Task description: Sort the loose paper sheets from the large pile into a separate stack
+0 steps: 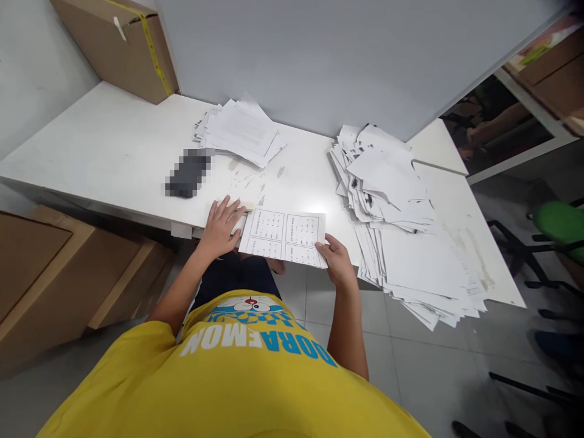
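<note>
A printed white sheet [281, 236] with boxed blocks of text lies at the table's front edge, partly jutting over it. My right hand [338, 260] grips its right end, thumb on top and fingers mostly beneath. My left hand [222, 229] rests flat with fingers spread at the sheet's left end, over a pale edge that I cannot make out. A narrow beige strip [247, 206] shows just beyond those fingertips. Behind the sheet lies a stack of papers [244, 131]. To the right is a larger, uneven pile of papers [387, 176].
The white table [91, 140] meets a grey panel [292, 61] at the back. A dark, pixelated object [188, 174] lies left of the paper stack. One cardboard box [123, 48] stands at the back left; more boxes [91, 261] are below. A green chair [559, 225] is at the right.
</note>
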Action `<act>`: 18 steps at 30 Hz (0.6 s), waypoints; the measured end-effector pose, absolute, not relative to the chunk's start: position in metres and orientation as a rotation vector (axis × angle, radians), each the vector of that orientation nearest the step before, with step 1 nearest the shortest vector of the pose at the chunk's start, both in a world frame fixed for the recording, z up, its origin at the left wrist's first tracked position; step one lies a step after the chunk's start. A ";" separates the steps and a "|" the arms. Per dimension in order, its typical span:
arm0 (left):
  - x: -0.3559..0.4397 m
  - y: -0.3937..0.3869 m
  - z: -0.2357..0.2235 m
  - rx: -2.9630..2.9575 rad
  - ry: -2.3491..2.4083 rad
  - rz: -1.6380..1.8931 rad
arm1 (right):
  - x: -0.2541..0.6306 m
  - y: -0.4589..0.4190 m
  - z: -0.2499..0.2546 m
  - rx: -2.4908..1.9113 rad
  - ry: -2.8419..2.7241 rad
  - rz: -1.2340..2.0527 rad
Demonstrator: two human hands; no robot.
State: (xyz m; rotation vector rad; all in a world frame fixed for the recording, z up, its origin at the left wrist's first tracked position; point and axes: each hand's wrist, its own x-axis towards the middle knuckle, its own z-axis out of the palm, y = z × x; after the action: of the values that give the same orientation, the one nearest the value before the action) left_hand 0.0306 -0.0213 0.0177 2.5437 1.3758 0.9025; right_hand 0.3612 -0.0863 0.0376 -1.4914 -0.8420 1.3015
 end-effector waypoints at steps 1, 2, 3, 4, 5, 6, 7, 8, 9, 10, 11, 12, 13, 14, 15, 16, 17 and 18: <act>0.030 -0.021 0.018 2.539 1.370 0.904 | 0.361 -0.086 0.037 -1.482 -0.841 1.307; 0.030 -0.020 0.019 2.528 1.367 0.911 | 0.360 -0.085 0.037 -1.474 -0.842 1.313; 0.030 -0.019 0.019 2.509 1.365 0.930 | 0.360 -0.084 0.036 -1.469 -0.843 1.320; 0.031 -0.018 0.018 2.483 1.369 0.958 | 0.360 -0.084 0.036 -1.467 -0.847 1.330; 0.032 -0.017 0.017 2.454 1.377 0.993 | 0.360 -0.084 0.036 -1.467 -0.852 1.342; 0.034 -0.015 0.016 2.423 1.391 1.036 | 0.360 -0.084 0.036 -1.468 -0.854 1.354; 0.036 -0.013 0.013 2.391 1.412 1.084 | 0.361 -0.083 0.036 -1.472 -0.854 1.361; 0.039 -0.010 0.010 2.358 1.439 1.132 | 0.361 -0.083 0.036 -1.477 -0.851 1.364; 0.043 -0.008 0.007 2.327 1.471 1.178 | 0.361 -0.083 0.036 -1.483 -0.847 1.362; 0.046 -0.006 0.003 2.300 1.502 1.213 | 0.362 -0.082 0.036 -1.490 -0.842 1.358; 0.049 -0.004 0.000 2.278 1.527 1.236 | 0.362 -0.082 0.035 -1.499 -0.839 1.354; 0.052 -0.003 -0.003 2.262 1.543 1.247 | 0.362 -0.081 0.034 -1.510 -0.840 1.350; 0.054 -0.002 -0.006 2.253 1.550 1.247 | 0.362 -0.081 0.032 -1.522 -0.842 1.347; 0.055 -0.003 -0.008 2.250 1.551 1.245 | 0.362 -0.081 0.031 -1.534 -0.845 1.343; 0.055 -0.004 -0.010 2.252 1.546 1.244 | 0.362 -0.081 0.029 -1.547 -0.851 1.336; 0.055 -0.005 -0.011 2.259 1.543 1.250 | 0.362 -0.082 0.028 -1.561 -0.865 1.326; 0.055 -0.006 -0.011 2.272 1.539 1.266 | 0.362 -0.083 0.028 -1.577 -0.893 1.318; 0.054 -0.007 -0.011 2.296 1.534 1.285 | 0.363 -0.084 0.029 -1.594 -0.940 1.309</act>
State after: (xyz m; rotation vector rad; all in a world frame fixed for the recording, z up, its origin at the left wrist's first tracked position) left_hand 0.0539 -0.0074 -0.0115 2.2958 1.5337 1.2853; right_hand 0.3629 -0.0844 0.0289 -1.5936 -0.9396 1.3092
